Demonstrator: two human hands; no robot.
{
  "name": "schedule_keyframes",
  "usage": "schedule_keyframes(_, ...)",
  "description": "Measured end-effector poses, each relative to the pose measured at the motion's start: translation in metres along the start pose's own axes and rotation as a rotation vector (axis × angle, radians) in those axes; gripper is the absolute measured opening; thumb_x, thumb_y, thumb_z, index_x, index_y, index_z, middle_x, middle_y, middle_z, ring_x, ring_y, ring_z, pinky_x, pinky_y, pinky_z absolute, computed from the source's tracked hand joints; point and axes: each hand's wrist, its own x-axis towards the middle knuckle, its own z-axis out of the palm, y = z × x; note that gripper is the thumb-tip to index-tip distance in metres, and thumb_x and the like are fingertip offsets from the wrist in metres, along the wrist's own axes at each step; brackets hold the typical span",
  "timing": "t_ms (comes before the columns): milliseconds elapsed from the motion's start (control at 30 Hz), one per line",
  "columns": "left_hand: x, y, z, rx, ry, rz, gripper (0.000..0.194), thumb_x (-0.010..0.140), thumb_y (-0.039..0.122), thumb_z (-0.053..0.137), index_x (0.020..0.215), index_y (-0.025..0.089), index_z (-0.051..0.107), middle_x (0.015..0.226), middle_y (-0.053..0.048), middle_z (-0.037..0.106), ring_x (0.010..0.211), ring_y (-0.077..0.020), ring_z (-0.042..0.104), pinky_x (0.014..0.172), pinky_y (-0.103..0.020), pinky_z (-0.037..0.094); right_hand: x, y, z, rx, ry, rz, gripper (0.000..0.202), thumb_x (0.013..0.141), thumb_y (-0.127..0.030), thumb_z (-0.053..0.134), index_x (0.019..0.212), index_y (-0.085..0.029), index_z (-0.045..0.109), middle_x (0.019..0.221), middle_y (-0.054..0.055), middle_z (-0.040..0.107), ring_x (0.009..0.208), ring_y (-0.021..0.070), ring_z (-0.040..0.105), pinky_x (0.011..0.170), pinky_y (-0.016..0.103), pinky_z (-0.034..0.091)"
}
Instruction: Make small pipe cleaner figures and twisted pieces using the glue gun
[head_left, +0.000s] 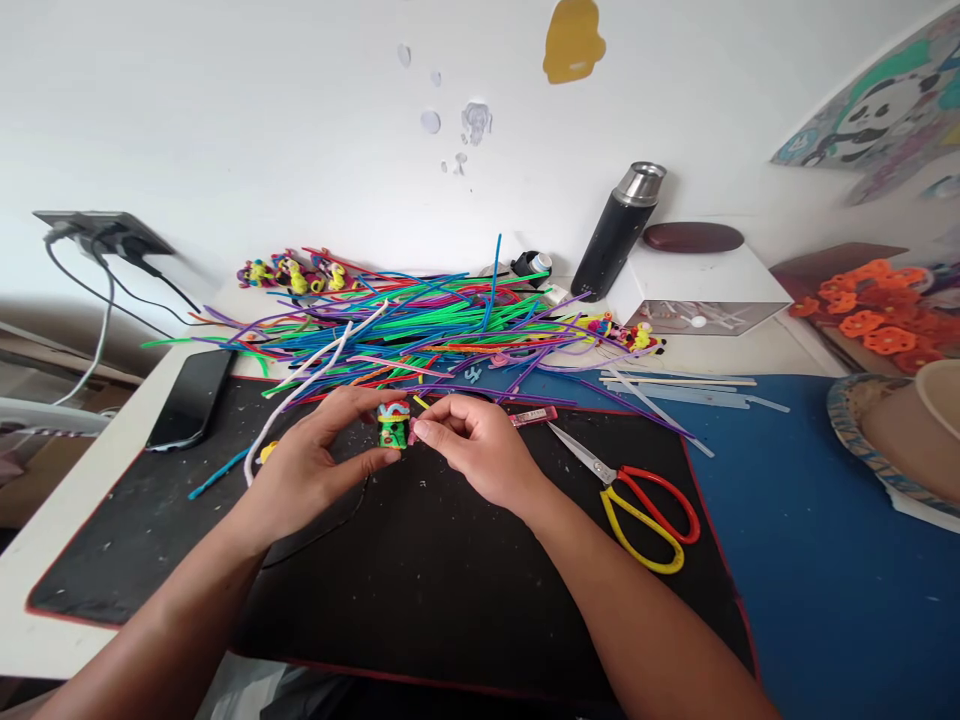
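Between the thumb and fingers of my left hand is a small pipe-cleaner figure, green with a yellow band, a red and light-blue top and dark markings. My right hand is pinched closed at the figure's right side. A bit of pink shows at its fingertips, too small to name. Behind both hands spreads a large loose pile of coloured pipe cleaners. Scissors with one red and one yellow handle lie on the black mat, to the right of my right hand.
A black phone lies at the left. Along the wall stand a black flask and a white box bearing a brown case. Finished-looking small figures sit at the back left. Clear sticks lie on the blue mat.
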Motion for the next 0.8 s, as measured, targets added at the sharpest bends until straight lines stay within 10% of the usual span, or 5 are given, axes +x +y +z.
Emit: schedule_keyframes(800,-0.0015,-0.0003,0.0026,0.02,0.014,0.031,0.054,0.091,0.056,0.075,0.139,0.033,0.066,0.133,-0.006,0.071,0.126,-0.0313,0.064,0.111,-0.044,0.051,-0.0003,-0.0024,0.0013,0.02,0.007,0.025,0.022,0.093,-0.042,0.072,0.09,-0.019,0.072,0.067,-0.003,0.058,0.054,0.0103,0.046,0.051,0.024,0.035)
